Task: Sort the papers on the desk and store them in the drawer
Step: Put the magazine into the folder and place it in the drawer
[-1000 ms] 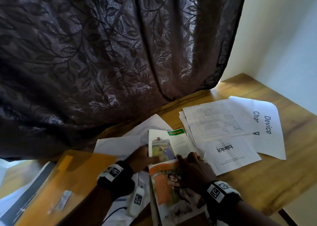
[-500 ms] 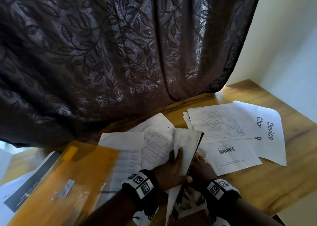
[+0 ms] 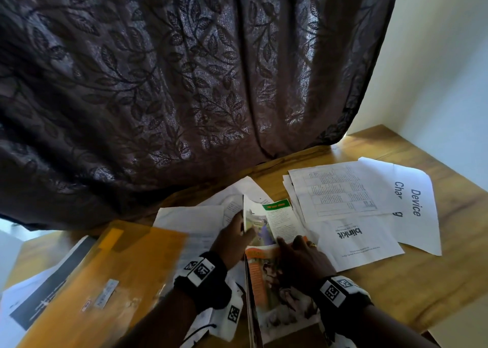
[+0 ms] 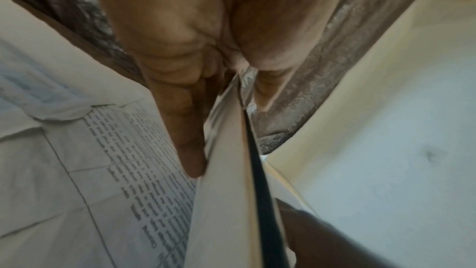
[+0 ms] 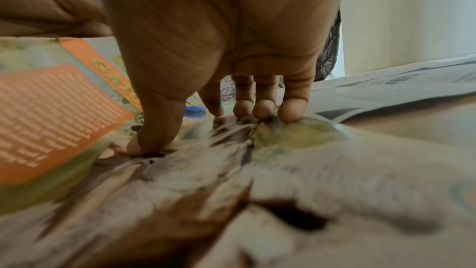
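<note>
A colourful magazine (image 3: 274,268) lies open at the near middle of the wooden desk (image 3: 422,281). My left hand (image 3: 241,227) pinches the left edge of its upper page (image 4: 226,170), thumb on one side and fingers on the other. My right hand (image 3: 293,243) presses the spread flat, with its fingertips (image 5: 291,112) on the picture page (image 5: 64,109). Loose sheets lie to the right: a table printout (image 3: 332,189), a "Device Charging" sheet (image 3: 414,202) and a "blinkit" sheet (image 3: 359,244). No drawer is in view.
A yellow folder (image 3: 111,276) lies at the left over a dark booklet (image 3: 45,289). White sheets (image 3: 190,215) lie under my left hand. A dark leaf-patterned curtain (image 3: 184,83) hangs over the desk's back edge. The wall corner (image 3: 435,83) is at the right.
Half a second ago my left hand held a white page upright over the magazine. Now the colourful spread faces up again, and my right hand presses it flat.
</note>
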Action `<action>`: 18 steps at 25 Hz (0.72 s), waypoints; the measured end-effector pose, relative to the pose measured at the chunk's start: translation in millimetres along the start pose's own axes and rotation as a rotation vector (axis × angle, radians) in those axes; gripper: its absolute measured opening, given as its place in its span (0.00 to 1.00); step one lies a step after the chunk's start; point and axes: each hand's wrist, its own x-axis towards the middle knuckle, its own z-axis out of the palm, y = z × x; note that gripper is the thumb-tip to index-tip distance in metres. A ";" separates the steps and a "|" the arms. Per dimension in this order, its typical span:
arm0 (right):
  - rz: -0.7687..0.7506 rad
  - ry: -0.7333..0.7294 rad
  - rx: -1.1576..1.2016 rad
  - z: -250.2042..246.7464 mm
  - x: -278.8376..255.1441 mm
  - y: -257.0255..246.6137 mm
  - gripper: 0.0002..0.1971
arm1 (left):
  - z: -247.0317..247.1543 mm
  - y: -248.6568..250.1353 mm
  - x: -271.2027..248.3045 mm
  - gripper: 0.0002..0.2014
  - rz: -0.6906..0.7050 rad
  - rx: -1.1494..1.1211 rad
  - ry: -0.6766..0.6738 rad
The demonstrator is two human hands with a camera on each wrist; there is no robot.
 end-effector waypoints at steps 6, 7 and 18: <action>0.001 0.014 0.045 -4.6 -3.0 1.7 0.41 | -14.5 -9.3 10.4 0.15 -0.050 0.028 0.054; 0.013 0.065 0.112 -10.5 -3.8 2.6 0.41 | -16.7 -10.8 8.5 0.14 -0.048 0.000 0.085; -0.073 0.383 1.314 -60.9 3.6 26.2 0.08 | -53.7 -33.2 -19.5 0.14 -0.100 -0.559 0.183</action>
